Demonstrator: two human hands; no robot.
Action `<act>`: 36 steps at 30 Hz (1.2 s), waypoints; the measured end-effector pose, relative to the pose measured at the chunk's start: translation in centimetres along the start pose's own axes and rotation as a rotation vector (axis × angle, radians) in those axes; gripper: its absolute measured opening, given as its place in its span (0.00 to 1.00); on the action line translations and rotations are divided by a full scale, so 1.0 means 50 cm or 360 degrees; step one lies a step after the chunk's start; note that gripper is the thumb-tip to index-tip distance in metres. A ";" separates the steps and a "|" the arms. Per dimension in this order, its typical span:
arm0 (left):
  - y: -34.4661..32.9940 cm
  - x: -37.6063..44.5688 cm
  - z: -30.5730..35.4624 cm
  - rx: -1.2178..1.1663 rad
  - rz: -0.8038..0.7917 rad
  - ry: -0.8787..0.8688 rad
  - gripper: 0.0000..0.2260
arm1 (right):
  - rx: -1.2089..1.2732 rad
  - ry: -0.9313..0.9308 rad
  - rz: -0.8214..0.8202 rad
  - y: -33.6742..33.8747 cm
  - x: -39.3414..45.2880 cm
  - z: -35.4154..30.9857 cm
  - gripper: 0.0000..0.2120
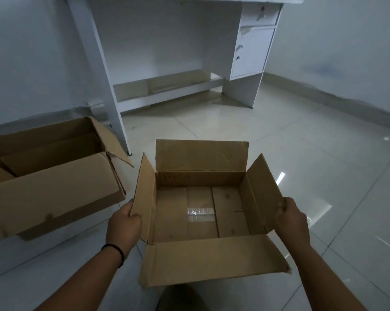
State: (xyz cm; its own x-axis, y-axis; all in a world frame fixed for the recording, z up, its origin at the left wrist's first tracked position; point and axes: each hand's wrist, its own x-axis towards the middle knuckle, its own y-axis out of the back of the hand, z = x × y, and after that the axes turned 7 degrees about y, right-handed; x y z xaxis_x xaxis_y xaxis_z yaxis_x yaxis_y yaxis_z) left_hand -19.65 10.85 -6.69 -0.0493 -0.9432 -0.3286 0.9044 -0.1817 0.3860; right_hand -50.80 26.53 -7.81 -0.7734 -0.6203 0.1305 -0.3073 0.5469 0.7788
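Observation:
An open brown cardboard box is in front of me above the tiled floor, all flaps spread outward and nothing inside but a strip of clear tape on its bottom. My left hand grips the edge of the left side flap. On the opposite side my right hand grips the edge of the right side flap. A dark band circles my left wrist.
A larger open cardboard box sits on the floor to the left, close to the held box. A white desk with a drawer and a cupboard door stands against the far wall. Glossy pale floor tiles stretch to the right.

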 end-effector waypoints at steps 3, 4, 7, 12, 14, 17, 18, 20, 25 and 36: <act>0.032 -0.038 0.025 -0.0115 0.0058 -0.0110 0.17 | 0.0037 0.0089 0.0128 0.056 -0.020 -0.041 0.12; 0.044 -0.052 0.037 -0.0143 0.0078 -0.0161 0.16 | 0.0049 0.0121 0.0149 0.076 -0.026 -0.059 0.11; 0.091 -0.089 0.078 -0.0166 0.0134 -0.0326 0.16 | 0.0115 0.0211 0.0187 0.137 -0.046 -0.124 0.07; 0.211 -0.106 0.143 -0.0151 0.0320 -0.0534 0.17 | 0.0212 0.0459 0.0287 0.222 -0.083 -0.254 0.13; 0.271 -0.110 0.160 -0.0166 0.0402 -0.0591 0.17 | 0.0214 0.0591 0.0318 0.241 -0.100 -0.313 0.19; 0.366 -0.113 0.182 -0.0196 0.0557 -0.0668 0.15 | 0.0221 0.0788 0.0305 0.255 -0.115 -0.405 0.14; 0.399 -0.112 0.189 -0.0203 0.0617 -0.0678 0.14 | 0.0216 0.0857 0.0276 0.256 -0.118 -0.437 0.11; 0.465 -0.107 0.201 -0.0226 0.0714 -0.0690 0.14 | 0.0214 0.0946 0.0204 0.251 -0.118 -0.503 0.10; 0.618 -0.066 0.219 -0.0274 0.0919 -0.0766 0.17 | 0.0174 0.1124 0.0109 0.194 -0.071 -0.664 0.15; 0.808 0.252 0.205 -0.0347 0.1111 -0.0594 0.19 | 0.0094 0.1382 -0.0135 -0.161 0.123 -0.968 0.08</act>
State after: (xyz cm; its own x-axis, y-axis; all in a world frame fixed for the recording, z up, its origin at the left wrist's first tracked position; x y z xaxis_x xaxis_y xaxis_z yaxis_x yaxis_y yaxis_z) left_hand 11.94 -11.23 13.58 0.4521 -0.8566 0.2486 0.8392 0.5030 0.2069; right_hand -26.23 -8.90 16.42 -0.0584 -0.8560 0.5137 -0.3915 0.4929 0.7770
